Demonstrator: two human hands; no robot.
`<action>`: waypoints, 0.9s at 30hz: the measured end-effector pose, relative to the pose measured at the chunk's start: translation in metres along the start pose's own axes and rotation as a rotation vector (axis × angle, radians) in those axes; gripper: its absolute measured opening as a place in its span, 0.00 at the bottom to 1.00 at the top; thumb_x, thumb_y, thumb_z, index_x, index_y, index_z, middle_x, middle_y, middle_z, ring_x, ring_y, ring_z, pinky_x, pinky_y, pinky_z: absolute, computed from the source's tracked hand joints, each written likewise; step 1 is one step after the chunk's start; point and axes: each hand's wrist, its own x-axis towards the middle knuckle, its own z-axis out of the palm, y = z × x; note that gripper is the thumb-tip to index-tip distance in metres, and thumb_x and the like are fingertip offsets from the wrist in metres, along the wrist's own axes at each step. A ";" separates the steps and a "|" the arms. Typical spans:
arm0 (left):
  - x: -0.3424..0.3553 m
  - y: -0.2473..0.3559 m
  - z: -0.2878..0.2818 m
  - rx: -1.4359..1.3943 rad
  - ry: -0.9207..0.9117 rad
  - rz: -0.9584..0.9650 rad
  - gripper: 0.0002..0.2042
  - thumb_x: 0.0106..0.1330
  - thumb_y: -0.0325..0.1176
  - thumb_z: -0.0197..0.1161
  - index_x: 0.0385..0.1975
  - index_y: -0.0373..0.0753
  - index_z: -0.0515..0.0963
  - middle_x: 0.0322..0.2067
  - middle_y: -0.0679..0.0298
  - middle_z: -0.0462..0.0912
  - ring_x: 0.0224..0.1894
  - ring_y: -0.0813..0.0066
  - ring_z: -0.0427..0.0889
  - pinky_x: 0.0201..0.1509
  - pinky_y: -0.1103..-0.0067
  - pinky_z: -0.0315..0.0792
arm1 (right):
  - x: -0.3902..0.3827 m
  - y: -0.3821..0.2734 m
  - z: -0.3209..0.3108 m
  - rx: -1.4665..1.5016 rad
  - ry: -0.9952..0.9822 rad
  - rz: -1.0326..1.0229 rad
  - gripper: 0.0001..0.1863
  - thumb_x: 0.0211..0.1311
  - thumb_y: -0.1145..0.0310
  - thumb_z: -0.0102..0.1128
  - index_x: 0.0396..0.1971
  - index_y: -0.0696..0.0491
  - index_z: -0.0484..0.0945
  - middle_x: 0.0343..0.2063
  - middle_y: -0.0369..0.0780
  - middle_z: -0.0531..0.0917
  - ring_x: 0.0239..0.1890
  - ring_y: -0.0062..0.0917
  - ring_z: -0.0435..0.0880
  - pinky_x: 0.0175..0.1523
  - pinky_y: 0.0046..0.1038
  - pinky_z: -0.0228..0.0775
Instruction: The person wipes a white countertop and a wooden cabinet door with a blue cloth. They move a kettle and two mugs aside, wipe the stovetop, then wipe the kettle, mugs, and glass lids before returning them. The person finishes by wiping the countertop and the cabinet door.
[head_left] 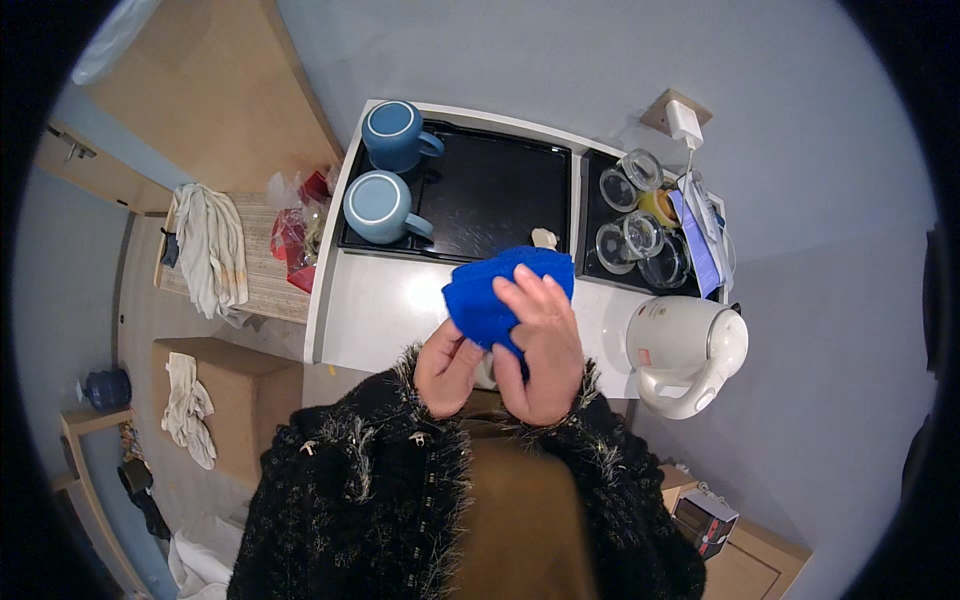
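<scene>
White worktop (pixel 370 310) at frame centre, bounded by grey walls; a black tray (pixel 495 190) with two blue mugs (pixel 385 170) occupies its upper part. A blue cloth (pixel 500 290) is gripped by the left hand (pixel 450 365) and right hand (pixel 545 345) above the bare front edge, the white kettle (pixel 685 350) just right.

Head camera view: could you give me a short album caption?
Both hands hold a blue cloth above a white counter with mugs and a kettle.
</scene>
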 end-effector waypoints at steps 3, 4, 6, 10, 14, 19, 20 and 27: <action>0.000 0.006 -0.002 0.059 -0.081 -0.002 0.13 0.73 0.29 0.43 0.52 0.31 0.67 0.58 0.56 0.68 0.55 0.75 0.70 0.60 0.78 0.63 | 0.002 0.010 0.003 0.008 0.198 0.089 0.07 0.52 0.79 0.55 0.31 0.61 0.68 0.49 0.54 0.76 0.56 0.51 0.72 0.62 0.48 0.58; 0.002 0.009 -0.003 0.038 -0.136 0.018 0.12 0.74 0.30 0.42 0.49 0.31 0.67 0.58 0.56 0.68 0.54 0.76 0.70 0.59 0.78 0.63 | 0.002 0.016 0.003 0.024 0.246 0.161 0.07 0.53 0.79 0.54 0.31 0.61 0.68 0.48 0.54 0.76 0.55 0.51 0.72 0.62 0.46 0.59; 0.000 0.015 0.000 0.115 -0.068 0.031 0.09 0.73 0.31 0.42 0.42 0.31 0.68 0.57 0.52 0.69 0.53 0.73 0.71 0.57 0.75 0.65 | -0.004 0.024 0.001 0.206 0.294 0.418 0.05 0.62 0.74 0.50 0.33 0.60 0.68 0.47 0.53 0.77 0.49 0.39 0.78 0.55 0.32 0.66; 0.001 0.022 0.003 0.114 -0.052 0.086 0.10 0.74 0.32 0.42 0.40 0.31 0.68 0.57 0.50 0.69 0.52 0.72 0.73 0.57 0.76 0.66 | -0.015 0.037 -0.009 0.580 0.260 0.978 0.08 0.67 0.70 0.47 0.32 0.60 0.67 0.48 0.50 0.78 0.45 0.25 0.76 0.52 0.27 0.66; 0.005 0.017 0.005 0.005 -0.059 -0.016 0.10 0.73 0.32 0.44 0.40 0.32 0.69 0.57 0.53 0.69 0.51 0.75 0.73 0.56 0.77 0.67 | -0.015 0.029 -0.004 0.402 0.299 0.491 0.07 0.66 0.71 0.47 0.31 0.59 0.67 0.52 0.53 0.76 0.53 0.32 0.75 0.58 0.30 0.62; 0.016 0.008 0.005 -0.260 -0.044 -0.133 0.10 0.72 0.32 0.47 0.45 0.33 0.70 0.56 0.57 0.71 0.52 0.76 0.74 0.57 0.76 0.67 | -0.007 0.013 -0.007 -0.005 0.094 0.124 0.08 0.49 0.79 0.58 0.27 0.60 0.68 0.52 0.54 0.75 0.60 0.54 0.67 0.63 0.50 0.54; 0.018 0.008 0.005 -0.264 0.015 -0.166 0.12 0.72 0.33 0.47 0.48 0.31 0.69 0.56 0.55 0.71 0.53 0.72 0.73 0.58 0.75 0.67 | -0.008 0.009 -0.008 -0.004 0.042 0.125 0.07 0.47 0.79 0.60 0.25 0.61 0.70 0.52 0.54 0.75 0.60 0.53 0.67 0.63 0.49 0.55; 0.033 0.016 -0.001 -0.292 0.155 -0.370 0.23 0.71 0.40 0.38 0.57 0.30 0.65 0.53 0.51 0.73 0.55 0.61 0.74 0.61 0.67 0.67 | -0.016 0.009 0.008 0.008 -0.095 -0.102 0.09 0.43 0.75 0.63 0.24 0.60 0.73 0.55 0.50 0.73 0.62 0.47 0.66 0.64 0.48 0.57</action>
